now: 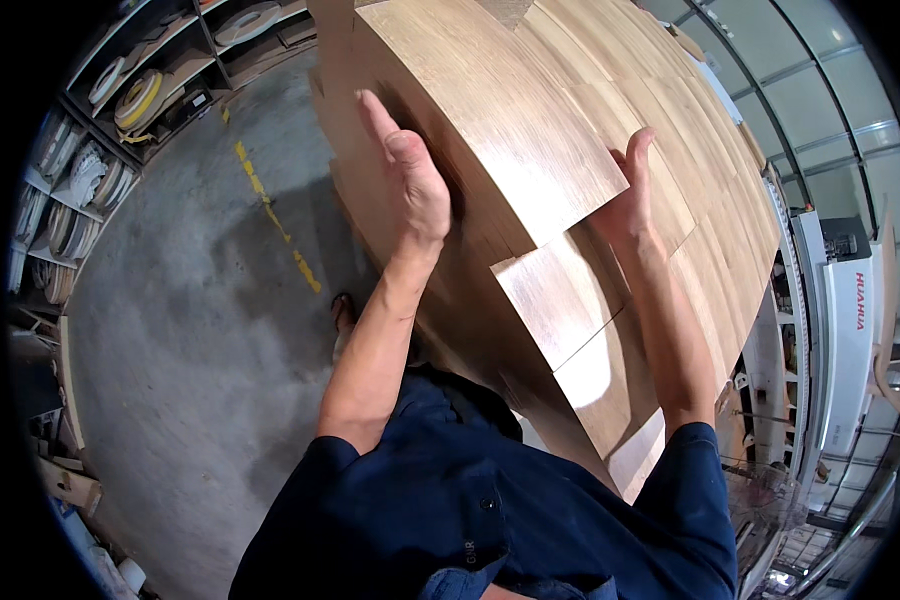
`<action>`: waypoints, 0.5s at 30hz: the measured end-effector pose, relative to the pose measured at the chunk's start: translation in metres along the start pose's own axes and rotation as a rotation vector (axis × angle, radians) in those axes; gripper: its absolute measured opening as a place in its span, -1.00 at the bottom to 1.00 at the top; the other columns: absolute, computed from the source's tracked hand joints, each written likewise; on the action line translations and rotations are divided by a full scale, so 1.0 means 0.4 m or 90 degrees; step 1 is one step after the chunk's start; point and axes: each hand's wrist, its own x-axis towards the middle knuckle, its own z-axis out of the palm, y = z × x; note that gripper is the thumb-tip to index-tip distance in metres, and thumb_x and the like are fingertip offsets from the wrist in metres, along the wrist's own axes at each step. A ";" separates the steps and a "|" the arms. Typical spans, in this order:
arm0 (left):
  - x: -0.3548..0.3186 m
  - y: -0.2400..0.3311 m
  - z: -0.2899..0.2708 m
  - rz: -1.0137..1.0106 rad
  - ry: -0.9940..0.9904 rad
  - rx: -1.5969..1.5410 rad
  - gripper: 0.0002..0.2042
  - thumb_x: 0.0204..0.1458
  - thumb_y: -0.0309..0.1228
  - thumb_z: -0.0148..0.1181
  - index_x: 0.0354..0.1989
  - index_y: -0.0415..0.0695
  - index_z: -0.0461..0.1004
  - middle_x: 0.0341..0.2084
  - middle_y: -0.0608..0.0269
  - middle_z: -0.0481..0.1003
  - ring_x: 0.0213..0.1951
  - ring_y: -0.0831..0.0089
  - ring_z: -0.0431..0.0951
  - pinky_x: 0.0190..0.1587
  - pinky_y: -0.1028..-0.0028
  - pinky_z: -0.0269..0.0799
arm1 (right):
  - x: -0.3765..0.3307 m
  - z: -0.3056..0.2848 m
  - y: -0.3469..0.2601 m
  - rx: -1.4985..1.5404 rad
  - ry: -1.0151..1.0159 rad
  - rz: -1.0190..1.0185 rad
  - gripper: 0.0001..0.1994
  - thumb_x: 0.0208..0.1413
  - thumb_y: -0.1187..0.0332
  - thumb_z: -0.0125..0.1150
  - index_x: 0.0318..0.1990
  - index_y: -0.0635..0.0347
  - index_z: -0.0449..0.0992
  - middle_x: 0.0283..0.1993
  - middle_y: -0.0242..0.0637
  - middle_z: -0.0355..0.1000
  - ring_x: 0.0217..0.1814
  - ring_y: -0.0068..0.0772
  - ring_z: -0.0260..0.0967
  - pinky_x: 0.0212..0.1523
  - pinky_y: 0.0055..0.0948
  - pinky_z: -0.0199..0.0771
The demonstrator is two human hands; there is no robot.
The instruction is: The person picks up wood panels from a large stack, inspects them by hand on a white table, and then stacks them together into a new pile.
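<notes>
A wood-grain panel (500, 110) lies uppermost on a tall stack of similar panels (640, 110), its near end jutting toward me. My left hand (417, 190) is upright and open beside the long left side of the stack, fingers stretched and palm turned toward the wood. At the panel's near right corner is my right hand (630, 200), thumb raised and palm facing the end edge. Some of its fingers are hidden behind that corner. Below the jutting panel, shorter panel ends (560, 290) sit in uneven steps, catching bright light.
Shelves (160, 75) with rolls of edging line the far left. A worn yellow line (260, 200) crosses the grey concrete floor (190, 330). Right of the stack stands a white and grey machine (845, 330). Wooden offcuts (70, 485) lie at the lower left.
</notes>
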 end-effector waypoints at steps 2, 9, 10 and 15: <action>0.006 0.018 0.017 -0.010 -0.035 -0.034 0.00 0.08 0.37 -0.47 0.36 -0.41 -0.26 0.38 -0.23 -0.24 0.42 0.01 -0.26 0.41 0.23 -0.32 | 0.007 0.000 0.000 -0.012 0.001 0.008 0.09 -0.04 -0.56 -0.41 0.24 0.42 0.22 0.20 -0.02 0.32 0.23 -0.16 0.27 0.25 -0.18 0.21; -0.007 -0.038 0.035 0.055 -0.023 -0.021 -0.09 0.16 0.27 -0.41 0.37 -0.39 -0.27 0.37 -0.27 -0.27 0.41 -0.09 -0.27 0.39 0.09 -0.34 | 0.008 -0.022 0.013 0.025 -0.001 0.024 0.07 -0.04 -0.54 -0.27 0.23 0.44 0.21 0.18 0.02 0.33 0.18 -0.14 0.33 0.18 -0.22 0.34; -0.007 -0.021 0.027 0.047 -0.034 0.005 -0.09 0.16 0.26 -0.41 0.36 -0.40 -0.27 0.37 -0.29 -0.28 0.40 -0.12 -0.29 0.39 0.07 -0.35 | 0.003 -0.022 0.017 0.016 0.017 0.017 0.07 -0.03 -0.53 -0.29 0.23 0.44 0.20 0.19 0.02 0.32 0.19 -0.14 0.33 0.18 -0.23 0.34; -0.005 0.002 0.010 0.048 -0.044 0.016 -0.09 0.18 0.23 -0.39 0.35 -0.46 -0.28 0.34 -0.40 -0.29 0.39 -0.21 -0.30 0.37 0.00 -0.33 | -0.006 -0.017 0.026 -0.004 0.005 0.001 0.05 0.05 -0.48 -0.32 0.28 0.49 0.10 0.24 0.06 0.26 0.24 -0.13 0.28 0.22 -0.25 0.30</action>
